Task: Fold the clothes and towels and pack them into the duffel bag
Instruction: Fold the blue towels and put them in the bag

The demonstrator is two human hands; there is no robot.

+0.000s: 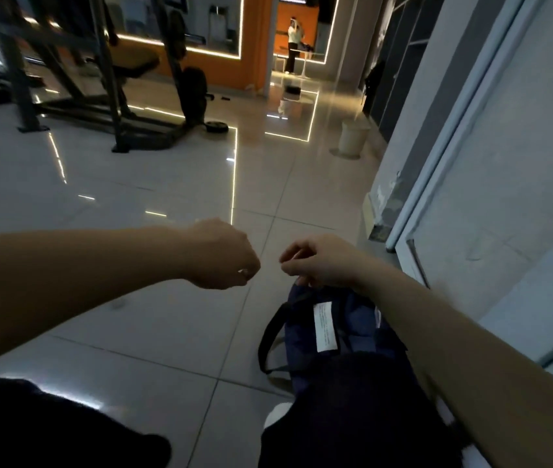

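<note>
- Nearest the camera, dark cloth (49, 423) is lying low at the left, and more dark cloth (352, 410) is sitting at the right over the near end of the bag; whether either one is clothing to be packed or what the person is wearing cannot be told.
- Just beyond, the navy duffel bag (346, 319) is resting on the tiled floor (153, 332), its long axis running away from the camera toward the hands. A white label (325, 327) is showing on its upper side, and a black strap (270, 336) is looping out to its left.
- The right hand (319, 261) is hovering at the far end of the bag, directly over it, fingers curled in a pinching grip. It appears to be holding something small at the bag's edge, perhaps a zipper pull or a fold of fabric, but the blur is hiding exactly what.
- The left hand (222, 255) is hanging beside it, to the bag's left and over bare floor, apart from the bag, fingers curled into a loose fist with nothing visible inside.
- So the right hand is the nearer one to the bag, with the bag stretching back from it toward the person; any opening or closing pull would probably be travelling along that long axis.
- No folded towels are showing, so progress cannot be judged here.
- Farther off, a pale bin (352, 136) is standing by the right wall, gym machines (106, 79) are filling the left, and a person (293, 45) is standing in the distant orange-lit doorway.
</note>
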